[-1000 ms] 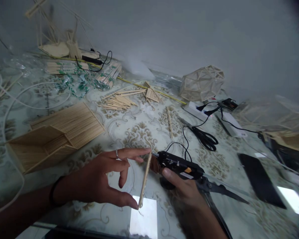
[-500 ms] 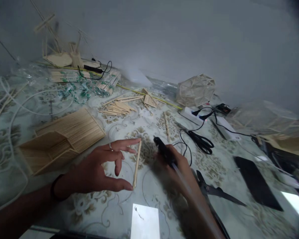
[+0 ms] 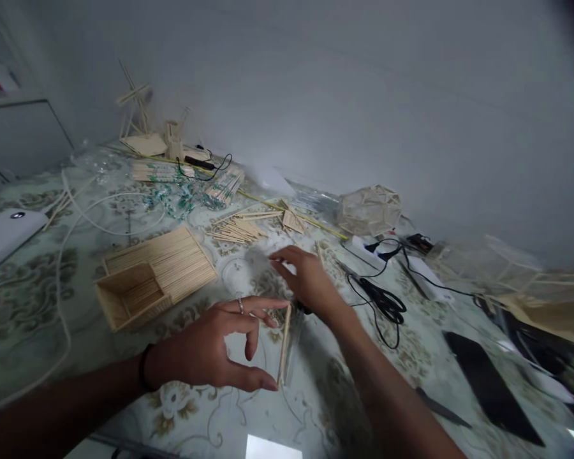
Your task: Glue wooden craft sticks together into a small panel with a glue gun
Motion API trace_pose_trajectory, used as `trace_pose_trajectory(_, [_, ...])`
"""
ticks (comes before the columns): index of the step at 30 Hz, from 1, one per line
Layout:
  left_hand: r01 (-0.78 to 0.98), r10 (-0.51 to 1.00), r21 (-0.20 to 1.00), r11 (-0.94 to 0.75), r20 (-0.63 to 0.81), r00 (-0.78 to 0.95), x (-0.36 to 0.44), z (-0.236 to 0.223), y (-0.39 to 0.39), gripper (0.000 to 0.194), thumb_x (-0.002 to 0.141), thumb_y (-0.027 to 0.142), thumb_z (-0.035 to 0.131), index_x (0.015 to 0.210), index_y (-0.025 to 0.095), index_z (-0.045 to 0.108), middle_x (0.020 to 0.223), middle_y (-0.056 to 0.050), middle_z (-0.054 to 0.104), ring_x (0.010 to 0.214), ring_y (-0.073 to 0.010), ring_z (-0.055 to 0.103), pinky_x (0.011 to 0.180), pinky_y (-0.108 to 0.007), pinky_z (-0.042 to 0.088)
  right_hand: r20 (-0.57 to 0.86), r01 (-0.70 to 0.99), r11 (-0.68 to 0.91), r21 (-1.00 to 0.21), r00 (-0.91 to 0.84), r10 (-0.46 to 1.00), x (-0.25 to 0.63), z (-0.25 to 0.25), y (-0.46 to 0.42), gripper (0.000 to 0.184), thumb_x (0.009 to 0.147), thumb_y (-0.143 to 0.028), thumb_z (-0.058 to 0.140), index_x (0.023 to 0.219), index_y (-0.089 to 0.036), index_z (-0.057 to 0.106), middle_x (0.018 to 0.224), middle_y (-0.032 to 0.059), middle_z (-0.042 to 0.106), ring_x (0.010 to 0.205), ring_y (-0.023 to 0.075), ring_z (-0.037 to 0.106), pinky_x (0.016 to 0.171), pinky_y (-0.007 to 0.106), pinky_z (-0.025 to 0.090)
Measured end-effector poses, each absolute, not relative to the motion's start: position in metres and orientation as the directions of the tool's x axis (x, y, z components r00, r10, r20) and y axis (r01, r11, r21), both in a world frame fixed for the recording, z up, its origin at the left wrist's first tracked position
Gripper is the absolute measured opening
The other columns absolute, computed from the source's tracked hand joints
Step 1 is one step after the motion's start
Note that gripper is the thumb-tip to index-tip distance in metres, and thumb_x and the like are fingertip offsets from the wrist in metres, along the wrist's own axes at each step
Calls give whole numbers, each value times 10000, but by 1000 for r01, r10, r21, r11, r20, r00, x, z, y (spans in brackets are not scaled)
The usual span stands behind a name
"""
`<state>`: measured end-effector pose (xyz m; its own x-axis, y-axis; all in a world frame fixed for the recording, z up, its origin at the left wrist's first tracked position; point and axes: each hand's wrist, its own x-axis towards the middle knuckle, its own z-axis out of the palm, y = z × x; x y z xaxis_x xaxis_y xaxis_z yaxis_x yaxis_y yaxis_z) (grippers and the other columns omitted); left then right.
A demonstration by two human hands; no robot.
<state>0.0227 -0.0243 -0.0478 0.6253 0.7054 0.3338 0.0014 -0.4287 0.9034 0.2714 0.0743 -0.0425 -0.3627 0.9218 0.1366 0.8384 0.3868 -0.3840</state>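
My left hand [image 3: 220, 344] grips a short wooden stick [image 3: 284, 347] by its ends, between thumb and a fingertip, just above the table. My right hand [image 3: 303, 277] reaches past it with fingers stretched forward; I see nothing between them. A small part of the black glue gun [image 3: 302, 308] shows beneath the right wrist, the rest hidden. Ahead of the right fingers lies a pile of loose wooden sticks [image 3: 236, 229]. Left of my hands, an open box of sticks [image 3: 134, 296] stands on a flat stick panel [image 3: 186, 258].
Black scissors [image 3: 385, 299] with cables lie to the right, near a white power strip [image 3: 363, 252] and a dark flat slab [image 3: 492, 389]. A faceted stick frame [image 3: 370, 210] and wrapped stick bundles [image 3: 224, 186] stand at the back. A white cable [image 3: 62, 287] loops at left.
My right hand has moved forward and left, its fingers off the glue gun, which now shows under the wrist. The left hand keeps its stick. The whole view has shifted.
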Motion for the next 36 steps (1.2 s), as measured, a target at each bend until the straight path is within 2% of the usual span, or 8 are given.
trace_pose_trajectory(6, [-28, 714, 890, -456, 384, 586, 21, -50, -23, 465, 824, 394, 997, 718, 225, 576, 1332, -160, 837, 1556, -343, 620, 1185, -418, 566, 27, 854, 398, -334, -414, 910, 182, -72, 148, 352, 1090, -365, 754, 1398, -200, 707, 1423, 117, 733, 1182, 290, 764, 991, 509, 669])
trace_pose_trajectory(17, [39, 739, 902, -431, 327, 589, 17, -45, -18, 439, 867, 406, 957, 733, 236, 575, 1328, -121, 835, 1591, -329, 579, 1254, -428, 509, -64, 847, 305, -435, -367, 928, 200, -68, 124, 353, 1089, -365, 756, 1395, -195, 708, 1420, 120, 733, 1174, 288, 766, 985, 503, 671])
trace_pose_trajectory(20, [136, 777, 900, -414, 271, 569, 14, -43, -13, 403, 877, 356, 936, 736, 234, 579, 1386, -118, 818, 1516, -335, 647, 1274, -474, 488, -47, 814, 262, -518, -333, 942, 227, -59, 97, 289, 1086, -354, 759, 1315, -180, 731, 1267, 88, 782, 1034, 245, 789, 903, 448, 683])
trace_pose_trajectory(24, [187, 801, 902, -389, 232, 551, 12, -42, -9, 377, 872, 331, 918, 726, 221, 588, 1662, -141, 648, 1345, -318, 754, 1203, -475, 551, 33, 715, 213, -666, -258, 966, 264, -43, 44, 186, 1078, -198, 618, 1171, -177, 778, 765, -24, 737, 733, 177, 742, 768, 316, 635])
trace_pose_trajectory(27, [208, 803, 904, -374, 204, 560, 12, -42, -9, 365, 860, 301, 916, 731, 221, 584, 1682, -153, 628, 1332, -311, 763, 1185, -464, 567, 66, 608, 180, -773, -205, 976, 281, -36, 1, 325, 1127, -351, 513, 1157, -184, 790, 811, 15, 778, 738, 187, 778, 712, 297, 645])
trace_pose_trajectory(30, [208, 788, 891, -404, 224, 574, 14, -42, -10, 354, 855, 265, 908, 749, 223, 573, 1649, -165, 657, 1348, -316, 760, 1165, -467, 583, 68, 328, 111, -938, -137, 988, 290, -39, -29, 239, 987, -420, 801, 1159, -255, 828, 966, 34, 868, 851, 214, 840, 785, 304, 682])
trace_pose_trajectory(33, [197, 767, 873, -446, 259, 587, 15, -43, -12, 373, 841, 247, 923, 758, 227, 559, 1539, -166, 741, 1346, -325, 766, 1122, -466, 613, 141, 208, 161, -965, -108, 984, 296, -50, -40, 161, 914, -354, 918, 1069, -347, 875, 969, 5, 892, 883, 226, 848, 864, 344, 686])
trace_pose_trajectory(36, [215, 751, 858, -467, 256, 608, 16, -46, -14, 382, 833, 248, 938, 766, 226, 563, 1517, -168, 754, 1349, -336, 767, 1099, -467, 629, 279, 244, 305, -920, -135, 951, 301, -59, -40, 140, 901, -395, 955, 1022, -403, 887, 963, -2, 896, 1145, 309, 823, 1233, 584, 521])
